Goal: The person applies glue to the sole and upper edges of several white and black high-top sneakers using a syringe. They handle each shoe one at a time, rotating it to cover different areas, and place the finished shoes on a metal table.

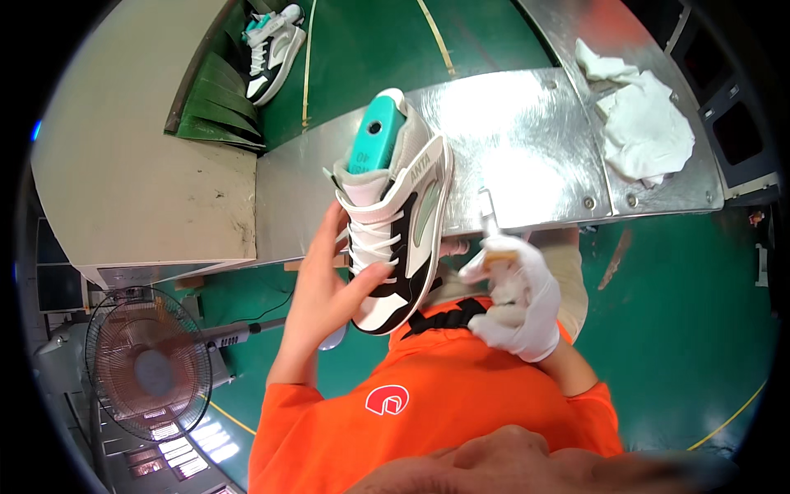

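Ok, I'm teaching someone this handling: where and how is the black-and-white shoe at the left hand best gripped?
Likely around the midfoot, from the left. The shoe points its toe to the picture's lower edge, so its long side faces the left hand, whose thumb lies by the white laces. Its right side is unheld, facing the slim tool in the gloved right hand.

Over the near edge of the metal table (514,123), a bare left hand (323,284) holds a white, black and grey sneaker (403,226) – teal block (378,140) inside – while a white-gloved right hand (522,300) grasps a slim pale tool (489,214); a crumpled white cloth (648,128) lies toward the right edge.
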Demonstrator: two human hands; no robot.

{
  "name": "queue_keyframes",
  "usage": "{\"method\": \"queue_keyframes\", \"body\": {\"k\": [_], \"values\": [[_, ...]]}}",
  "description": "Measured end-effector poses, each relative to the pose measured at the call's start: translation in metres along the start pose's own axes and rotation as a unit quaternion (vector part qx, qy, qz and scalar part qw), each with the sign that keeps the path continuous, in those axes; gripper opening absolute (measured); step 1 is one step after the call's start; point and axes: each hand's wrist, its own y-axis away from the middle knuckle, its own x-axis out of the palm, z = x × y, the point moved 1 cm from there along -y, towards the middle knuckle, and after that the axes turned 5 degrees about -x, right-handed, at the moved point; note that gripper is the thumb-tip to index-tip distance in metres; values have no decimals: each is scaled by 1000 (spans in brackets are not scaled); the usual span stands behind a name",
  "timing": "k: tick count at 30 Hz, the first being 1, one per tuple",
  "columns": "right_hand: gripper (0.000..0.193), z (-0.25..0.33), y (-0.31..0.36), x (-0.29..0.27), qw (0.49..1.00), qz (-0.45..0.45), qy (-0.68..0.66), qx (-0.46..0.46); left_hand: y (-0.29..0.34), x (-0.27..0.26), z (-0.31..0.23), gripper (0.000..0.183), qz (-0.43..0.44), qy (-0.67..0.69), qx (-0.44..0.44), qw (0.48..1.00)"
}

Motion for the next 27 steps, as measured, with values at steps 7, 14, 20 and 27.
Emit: {"method": "queue_keyframes", "body": {"k": [7, 14, 20, 27], "values": [[67, -20, -49, 2, 991, -96, 96, -7, -28, 13, -27, 58, 18, 173, -153, 973], [68, -34, -76, 33, 954, 10, 282, -102, -33, 16, 2, 50, -101, 320, -67, 940], [66, -11, -97, 36, 944, 39, 313, -101, -45, 10, 21, 49, -118, 312, -62, 941], [73, 6, -119, -21, 976, -160, 126, -72, -104, -1, 23, 43, -109, 437, -75, 890]]}}
